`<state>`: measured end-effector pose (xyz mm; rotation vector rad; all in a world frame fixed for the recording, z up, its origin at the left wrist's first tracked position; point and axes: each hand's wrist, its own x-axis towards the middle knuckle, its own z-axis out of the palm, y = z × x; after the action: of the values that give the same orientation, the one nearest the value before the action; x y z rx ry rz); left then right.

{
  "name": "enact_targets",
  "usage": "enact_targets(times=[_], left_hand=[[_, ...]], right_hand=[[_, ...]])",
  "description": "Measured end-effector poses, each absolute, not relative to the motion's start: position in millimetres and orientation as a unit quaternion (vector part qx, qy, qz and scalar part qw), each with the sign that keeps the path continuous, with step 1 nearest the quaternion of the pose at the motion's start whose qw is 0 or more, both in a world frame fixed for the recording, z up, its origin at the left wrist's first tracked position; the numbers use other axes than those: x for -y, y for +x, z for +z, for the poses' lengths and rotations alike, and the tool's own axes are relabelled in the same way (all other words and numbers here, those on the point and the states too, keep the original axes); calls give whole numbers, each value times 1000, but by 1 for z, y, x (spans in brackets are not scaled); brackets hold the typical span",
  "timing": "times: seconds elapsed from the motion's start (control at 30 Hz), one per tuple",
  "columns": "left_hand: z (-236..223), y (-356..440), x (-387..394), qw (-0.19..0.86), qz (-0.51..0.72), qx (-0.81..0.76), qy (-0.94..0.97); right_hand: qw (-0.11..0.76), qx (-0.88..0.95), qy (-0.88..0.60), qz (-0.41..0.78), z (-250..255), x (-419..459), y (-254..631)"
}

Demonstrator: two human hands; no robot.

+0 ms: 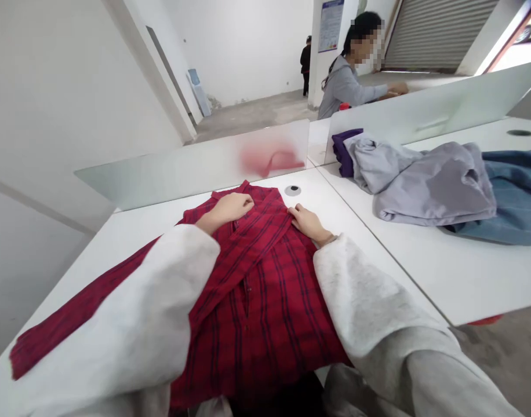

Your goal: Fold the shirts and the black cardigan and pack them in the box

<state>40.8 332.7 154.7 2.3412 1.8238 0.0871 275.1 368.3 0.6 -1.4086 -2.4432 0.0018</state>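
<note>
"Seeing any writing beyond the red-and-navy plaid cloth shirt?"

"Yes, on the white, blue-headed rectangular poster well behind it, but the print is too small to read."

"Where's the shirt?"

"Spread on the white, flat desk under both hands, one sleeve folded slantwise across its front, the other stretched to its left."

"And the fingers?"

"The right hand has them narrow, pinching cloth at the shirt's upper right edge. The left hand has them curled over its upper part; I can't tell whether they grip."

"What's nearby?"

"Right of the shirt, pale grey folded cloth garments, dark purple folded fabric and, farther right, a blue-grey cloth garment."
</note>
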Motion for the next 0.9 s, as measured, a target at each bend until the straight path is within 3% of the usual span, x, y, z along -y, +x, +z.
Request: enact_targets(times=[0.13,0.27,0.53,0.77,0.9], left_hand=[[95,55,-402,115,0,-637,762],[64,65,-441,143,5,-646,749],[44,92,-490,157,83,-641,747],[30,114,-493,64,160,-640,749],[25,117,-478,15,153,-623,767]], right_hand=[[163,866,-472,-20,3,-370,271],[159,871,-465,-7,2,-373,267],[150,854,-497,28,3,-373,264],[168,805,-568,-35,-4,-374,263],[227,810,-540,-25,-7,-377,265]])
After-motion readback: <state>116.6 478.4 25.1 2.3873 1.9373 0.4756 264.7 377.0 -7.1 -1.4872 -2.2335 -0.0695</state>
